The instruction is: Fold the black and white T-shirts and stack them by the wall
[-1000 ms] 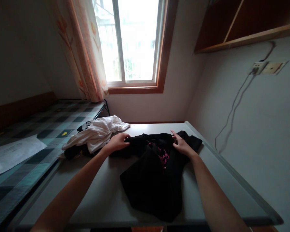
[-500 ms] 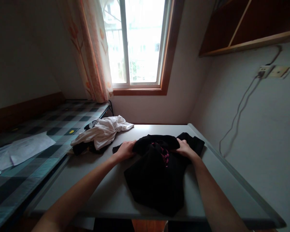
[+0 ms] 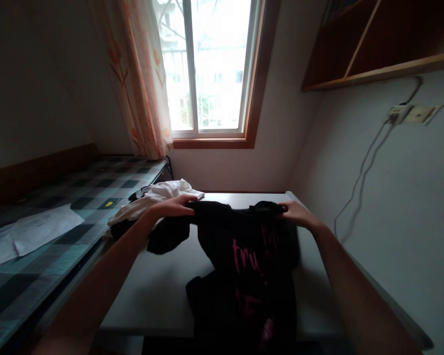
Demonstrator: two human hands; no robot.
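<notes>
A black T-shirt (image 3: 222, 246) with pink lettering hangs between my two hands, its front facing me. My left hand (image 3: 175, 206) grips one shoulder of it, with a sleeve drooping below. At the other shoulder, my right hand (image 3: 296, 213) is closed on the cloth. The lower part of the shirt falls toward the table's near edge, partly creased and blurred by motion. Just behind my left hand lies a heap of white clothing (image 3: 173, 189), with some dark cloth under it.
The light table (image 3: 151, 301) stands against the right wall. To its left is a bed with a checked cover (image 3: 22, 286) and sheets of paper (image 3: 48, 227). A wall shelf (image 3: 385, 69) and a plugged-in cable (image 3: 360, 172) are at the right. A curtain (image 3: 136, 98) hangs beside the window.
Both hands have spread apart and lifted the shirt by its shoulders. It was bunched on the table; now it hangs more opened out, with the pink lettering showing.
</notes>
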